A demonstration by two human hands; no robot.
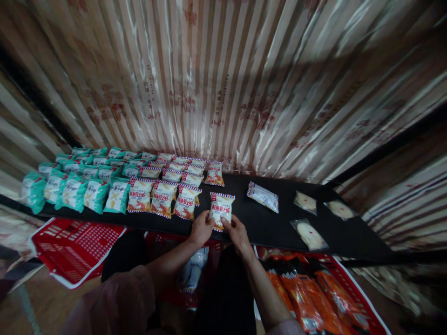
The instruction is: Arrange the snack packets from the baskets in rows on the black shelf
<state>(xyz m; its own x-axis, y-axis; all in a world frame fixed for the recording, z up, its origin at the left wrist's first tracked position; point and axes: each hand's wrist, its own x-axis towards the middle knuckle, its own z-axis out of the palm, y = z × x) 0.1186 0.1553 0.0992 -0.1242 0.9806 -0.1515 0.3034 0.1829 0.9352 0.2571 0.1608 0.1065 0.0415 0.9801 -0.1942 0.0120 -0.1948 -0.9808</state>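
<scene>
Both my hands grip one small snack bag [222,207], cream and orange with red lettering and striped ends, at the front edge of a black shelf [247,218]. My left hand [201,229] pinches its lower left side. On its lower right corner, my right hand [237,234] is closed. Just left of it stand rows of matching snack bags [163,197], with a single one [214,173] behind. Farther left are rows of teal and white snack bags [74,191]. To the right lies a white and purple packet [263,196] on its back.
Several clear packets with round pale pieces [309,234] lie at the shelf's right. Below are a red basket [77,251] at left and another with orange packets [303,293] at right. White and blue packets [195,267] sit low between my legs. A striped plastic sheet [209,93] hangs behind.
</scene>
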